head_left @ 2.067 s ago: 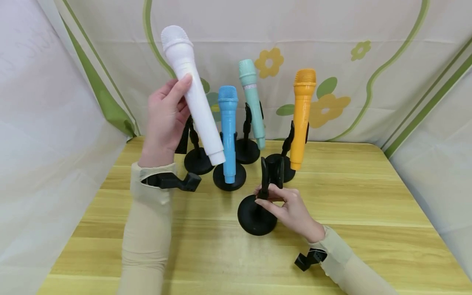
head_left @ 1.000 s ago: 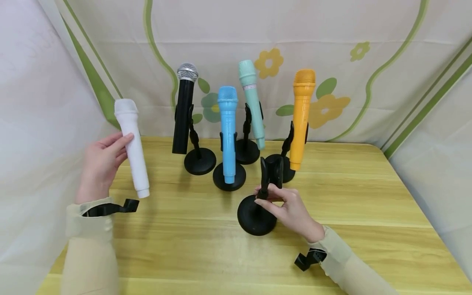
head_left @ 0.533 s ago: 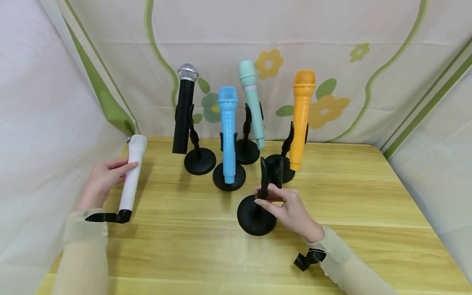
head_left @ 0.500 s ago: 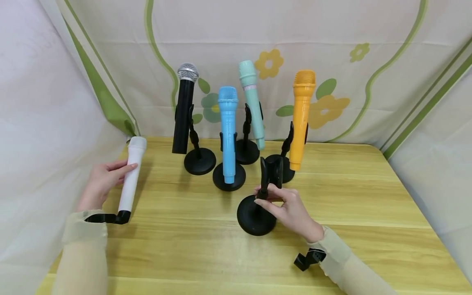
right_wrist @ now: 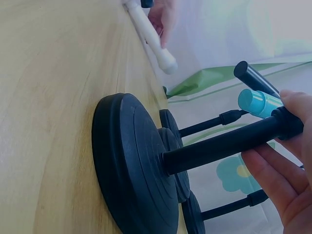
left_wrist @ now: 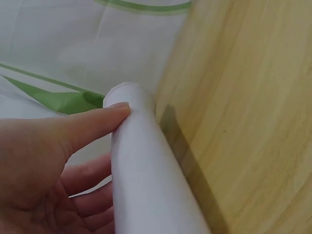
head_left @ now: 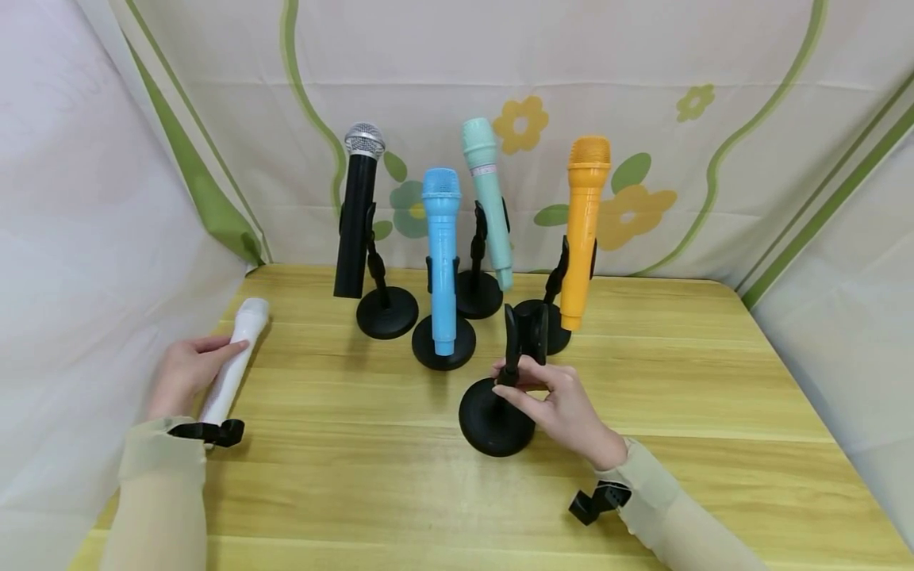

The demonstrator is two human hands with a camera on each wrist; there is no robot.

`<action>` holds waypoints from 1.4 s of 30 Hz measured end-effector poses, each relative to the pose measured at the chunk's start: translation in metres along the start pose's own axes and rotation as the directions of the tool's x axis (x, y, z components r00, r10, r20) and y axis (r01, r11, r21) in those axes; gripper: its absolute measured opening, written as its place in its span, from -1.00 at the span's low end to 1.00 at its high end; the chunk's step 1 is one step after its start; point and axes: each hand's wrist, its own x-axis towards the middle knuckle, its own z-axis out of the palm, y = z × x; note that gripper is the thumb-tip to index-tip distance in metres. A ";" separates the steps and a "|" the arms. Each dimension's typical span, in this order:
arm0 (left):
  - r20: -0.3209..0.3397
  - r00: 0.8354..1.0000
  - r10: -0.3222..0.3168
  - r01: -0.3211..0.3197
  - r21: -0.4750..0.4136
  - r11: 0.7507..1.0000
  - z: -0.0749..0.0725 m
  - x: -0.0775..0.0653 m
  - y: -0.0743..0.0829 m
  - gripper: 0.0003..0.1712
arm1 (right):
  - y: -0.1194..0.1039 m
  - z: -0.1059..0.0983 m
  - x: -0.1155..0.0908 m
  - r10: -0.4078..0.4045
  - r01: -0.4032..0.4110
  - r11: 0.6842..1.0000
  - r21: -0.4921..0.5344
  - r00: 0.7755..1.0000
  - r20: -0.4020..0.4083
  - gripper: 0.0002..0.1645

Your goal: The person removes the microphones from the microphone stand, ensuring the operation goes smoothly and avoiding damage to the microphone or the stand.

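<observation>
At the table's left edge my left hand (head_left: 187,371) holds a white microphone (head_left: 236,361), thumb on top and fingers along its far side. In the left wrist view the white microphone (left_wrist: 144,165) lies low along the wood, its shadow close beside it. My right hand (head_left: 564,404) pinches the stem of a black microphone stand (head_left: 497,418) whose cradle holds no microphone. From the right wrist view, the thumb and fingers of the right hand (right_wrist: 287,165) are round the upper stem, and the stand's round base (right_wrist: 131,165) is on the tabletop.
Behind stand a black microphone (head_left: 355,222), a blue microphone (head_left: 443,254), a mint-green microphone (head_left: 489,198) and an orange microphone (head_left: 585,230), each in a black stand. A flowered curtain (head_left: 607,63) hangs behind the wooden table (head_left: 678,381).
My left hand has carried the white microphone from above the stands leftward and down to the table's left side, tipping it flatter. The right hand and its stand have stayed in place.
</observation>
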 end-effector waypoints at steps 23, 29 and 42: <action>-0.099 0.994 -0.050 0.049 -0.012 0.999 0.005 0.006 -0.011 -0.05 | 0.002 0.001 -0.001 -0.010 0.010 1.000 -0.001 1.000 -0.006 -0.70; -0.108 0.992 -0.063 0.058 -0.046 0.997 0.005 0.004 -0.005 0.01 | 0.002 0.001 -0.001 0.001 -0.001 1.000 0.001 1.000 -0.006 -0.72; -0.389 0.921 -0.031 -0.153 -0.434 0.888 -0.004 -0.018 0.066 -0.28 | 0.003 0.000 -0.001 0.000 0.000 1.000 0.006 1.000 -0.002 -0.73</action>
